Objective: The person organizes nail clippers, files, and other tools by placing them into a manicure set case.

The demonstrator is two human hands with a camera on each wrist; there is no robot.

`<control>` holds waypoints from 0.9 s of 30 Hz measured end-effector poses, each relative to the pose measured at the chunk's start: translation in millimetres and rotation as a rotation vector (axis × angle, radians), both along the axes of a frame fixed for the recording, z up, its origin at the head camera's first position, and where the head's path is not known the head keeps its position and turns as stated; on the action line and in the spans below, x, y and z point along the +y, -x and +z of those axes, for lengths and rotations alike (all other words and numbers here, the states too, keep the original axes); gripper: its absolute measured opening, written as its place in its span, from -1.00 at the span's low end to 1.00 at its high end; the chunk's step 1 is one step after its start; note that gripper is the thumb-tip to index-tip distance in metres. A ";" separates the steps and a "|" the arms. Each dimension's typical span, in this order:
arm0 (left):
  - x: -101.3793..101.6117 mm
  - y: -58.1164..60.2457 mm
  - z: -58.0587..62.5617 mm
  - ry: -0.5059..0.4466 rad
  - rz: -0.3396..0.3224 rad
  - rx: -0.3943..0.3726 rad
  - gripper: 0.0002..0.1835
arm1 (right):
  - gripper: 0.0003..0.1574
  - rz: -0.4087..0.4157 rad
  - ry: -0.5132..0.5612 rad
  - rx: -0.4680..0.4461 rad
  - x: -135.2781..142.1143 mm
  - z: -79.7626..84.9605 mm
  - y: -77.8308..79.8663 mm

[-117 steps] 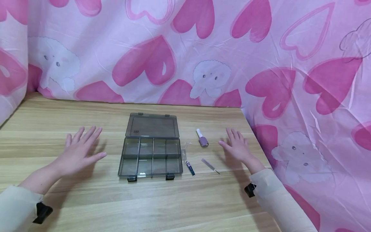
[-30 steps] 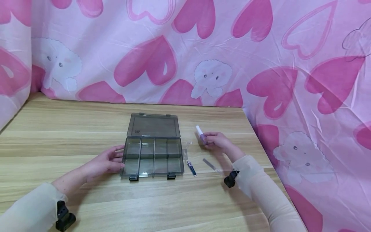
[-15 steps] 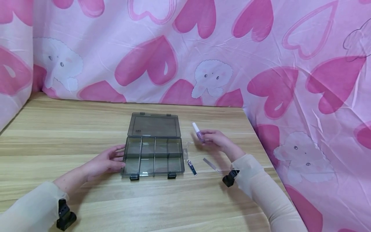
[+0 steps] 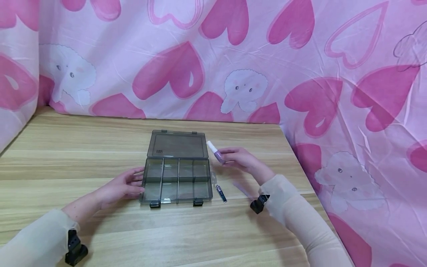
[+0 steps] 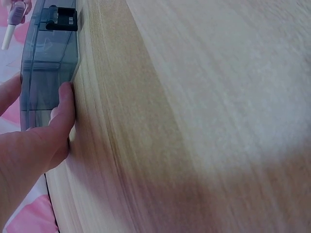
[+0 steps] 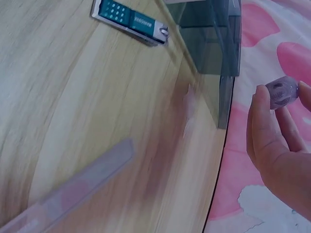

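Note:
In the head view, my right hand [image 4: 241, 160] pinches a nail polish bottle [image 4: 218, 155] with a white cap and purple body. It holds the bottle just off the right edge of the grey see-through compartment box [image 4: 169, 193], cap tilted up to the left. Seen from the right wrist, thumb and fingertips grip the bottle [image 6: 283, 92] above the table. My left hand [image 4: 123, 187] rests its fingers and thumb against the box's left side wall. The left wrist view shows that hand [image 5: 36, 141] at the box's corner [image 5: 43, 92]. The lid [image 4: 177, 144] lies back, and the compartments look bare.
Right of the box lies a nail clipper [image 4: 221, 193] with a dark teal body. A slim translucent strip-like tool [image 6: 82, 182] lies farther right, partly behind my right wrist in the head view. A clear plastic tab [image 4: 214, 178] sits beside the box. Pink cloth [image 4: 166, 74] hangs behind the table.
Both hands were spread apart from things at first. My left hand came to the box's side and stays there. My right hand took the nail polish bottle and carried it left toward the box.

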State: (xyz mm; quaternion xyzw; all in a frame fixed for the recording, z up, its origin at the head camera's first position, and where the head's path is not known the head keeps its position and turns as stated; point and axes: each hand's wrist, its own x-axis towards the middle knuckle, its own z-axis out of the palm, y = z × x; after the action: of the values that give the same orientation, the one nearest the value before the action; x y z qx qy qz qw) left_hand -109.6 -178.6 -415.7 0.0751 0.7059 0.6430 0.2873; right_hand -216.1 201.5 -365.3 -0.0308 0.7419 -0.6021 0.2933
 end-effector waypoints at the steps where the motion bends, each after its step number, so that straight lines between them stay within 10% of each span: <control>1: 0.0 0.0 -0.1 -0.001 0.000 -0.001 -0.09 | -0.41 0.010 -0.002 0.007 -2.6 -0.2 0.0; 9: 0.5 -0.8 0.9 -0.019 0.006 -0.015 -0.09 | -0.43 0.119 -0.034 0.013 -27.4 0.2 -4.3; 27: -0.9 1.4 0.2 -0.010 0.010 -0.023 -0.08 | -0.62 0.299 -0.489 0.221 -74.7 2.3 -14.8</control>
State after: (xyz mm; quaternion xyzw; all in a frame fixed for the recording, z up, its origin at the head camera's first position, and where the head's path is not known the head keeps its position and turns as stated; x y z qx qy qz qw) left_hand -111.0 -179.6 -415.5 0.0659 0.6996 0.6489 0.2919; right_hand -201.3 126.8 -363.0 -0.1334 0.8795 -0.3489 0.2950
